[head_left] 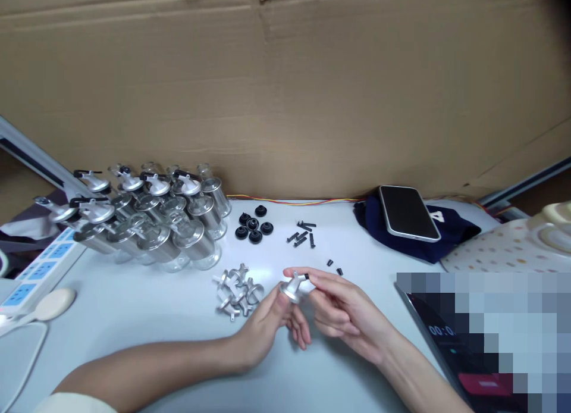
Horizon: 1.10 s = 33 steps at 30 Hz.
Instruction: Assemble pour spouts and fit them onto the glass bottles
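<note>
Pale sleeve (pixel 78 403) nearest, on the left arm. Left grip (pixel 264 324) pinches a silver pourer spout (pixel 292 290) by its round base; right grip (pixel 343 309) grasps the black tip cap (pixel 306 277) at its nozzle. Loose metal spouts (pixel 233 285) lie on the tabletop (pixel 178 309) just left of the left grip, black stoppers (pixel 253 224) beyond.

Off-white left sleeve (pixel 75 403), bare forearms (pixel 178 368)

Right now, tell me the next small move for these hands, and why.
I would probably press the black tip firmly onto the spout with the right hand: the tip sits at the spout's end, right by that hand, while the left hand holds the spout. Whether it is fully seated, I cannot tell.
</note>
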Tool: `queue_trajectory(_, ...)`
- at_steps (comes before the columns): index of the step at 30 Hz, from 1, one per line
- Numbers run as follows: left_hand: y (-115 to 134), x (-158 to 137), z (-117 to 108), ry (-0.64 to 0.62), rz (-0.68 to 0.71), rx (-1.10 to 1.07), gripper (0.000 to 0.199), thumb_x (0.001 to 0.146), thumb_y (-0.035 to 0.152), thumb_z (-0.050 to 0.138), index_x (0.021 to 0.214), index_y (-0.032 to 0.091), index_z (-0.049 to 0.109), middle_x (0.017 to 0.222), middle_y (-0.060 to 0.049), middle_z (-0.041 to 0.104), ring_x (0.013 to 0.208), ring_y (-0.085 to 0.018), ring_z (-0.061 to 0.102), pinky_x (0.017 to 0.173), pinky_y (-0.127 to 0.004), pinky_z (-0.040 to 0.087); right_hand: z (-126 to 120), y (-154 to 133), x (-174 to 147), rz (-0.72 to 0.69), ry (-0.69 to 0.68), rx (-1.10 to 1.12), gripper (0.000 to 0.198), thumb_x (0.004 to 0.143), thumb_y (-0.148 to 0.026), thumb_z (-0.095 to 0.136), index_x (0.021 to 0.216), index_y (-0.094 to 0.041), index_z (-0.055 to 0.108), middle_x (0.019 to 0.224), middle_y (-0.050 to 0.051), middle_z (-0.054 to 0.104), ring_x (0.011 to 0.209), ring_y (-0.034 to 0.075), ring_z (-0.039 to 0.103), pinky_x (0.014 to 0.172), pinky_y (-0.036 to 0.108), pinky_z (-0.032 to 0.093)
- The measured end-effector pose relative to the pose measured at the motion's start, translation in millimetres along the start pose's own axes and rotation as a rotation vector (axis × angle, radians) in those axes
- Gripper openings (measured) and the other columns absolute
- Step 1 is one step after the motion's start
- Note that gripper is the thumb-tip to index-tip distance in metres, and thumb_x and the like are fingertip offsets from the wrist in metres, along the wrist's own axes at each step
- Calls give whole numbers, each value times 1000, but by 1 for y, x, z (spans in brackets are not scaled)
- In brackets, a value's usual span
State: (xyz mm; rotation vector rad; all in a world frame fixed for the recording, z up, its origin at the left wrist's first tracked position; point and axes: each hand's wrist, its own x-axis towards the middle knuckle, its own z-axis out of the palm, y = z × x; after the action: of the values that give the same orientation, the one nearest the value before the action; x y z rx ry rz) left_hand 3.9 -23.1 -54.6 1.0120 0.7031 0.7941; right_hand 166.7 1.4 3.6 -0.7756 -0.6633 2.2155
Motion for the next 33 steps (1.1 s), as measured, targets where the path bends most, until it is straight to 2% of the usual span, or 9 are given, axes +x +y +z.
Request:
queue_trajectory(3,-2,0,0,29,15,-29,62,88,71,35,103,12,50,70,-5,63,62,-16,62,63,-30,48,6,8,3,-57,40,-195,42,81,-47,67,106,-13,64,34,-13,35,28,5,32,35,16,27)
queue_trajectory(7,-2,2,1,53,9,-99,61,85,72,41,98,13,50,65,-4,63,59,-16,62,62,-30,49,7,20,11,-154,93,-430,36,68,-44,78,84,-18,59,37,-14,39,35,13,54,46,26,46)
queue_trajectory(10,3,5,3,38,-80,-104,63,82,75,41,94,14,50,62,-4,63,51,-14,59,53,-25,45,6,20,11,-199,163,-542,35,67,-46,76,70,-20,53,42,-13,37,34,11,50,41,24,40)
queue_trajectory(15,29,5,5,-28,-177,70,65,81,75,42,110,17,41,64,0,61,44,-11,55,43,-21,35,7,5,3,-309,186,-693,37,69,-48,74,63,-20,50,54,-9,34,45,7,40,45,22,32)
queue_trajectory(18,61,3,2,-82,-205,335,57,89,66,37,118,18,42,71,0,61,47,-9,53,46,-21,35,6,0,0,-364,215,-714,38,72,-54,69,74,-18,59,56,-8,33,49,8,31,46,23,27)
queue_trajectory(22,111,2,-15,-213,-305,910,35,89,51,49,100,19,57,79,-1,64,55,-10,54,56,-23,42,2,0,1,-404,327,-717,39,72,-56,67,77,-18,62,53,-9,27,47,9,25,46,25,21)
queue_trajectory(23,120,4,-21,-150,-294,1000,33,90,49,49,99,19,57,81,-1,64,56,-11,55,55,-24,42,2,0,1,-429,367,-718,38,72,-55,67,75,-18,61,54,-9,27,48,9,25,47,25,21)
queue_trajectory(27,129,22,-46,345,-21,1493,24,91,34,50,105,15,57,92,-6,67,76,-19,63,68,-28,45,5,-3,-1,-573,498,-725,33,71,-49,69,65,-20,56,68,-2,40,57,12,34,53,27,30)
queue_trajectory(33,105,49,-54,402,-29,1646,21,88,25,56,103,11,61,100,-15,68,93,-28,65,78,-33,47,6,-5,-4,-607,506,-642,32,74,-47,66,66,-22,49,74,1,49,71,16,46,63,28,35)
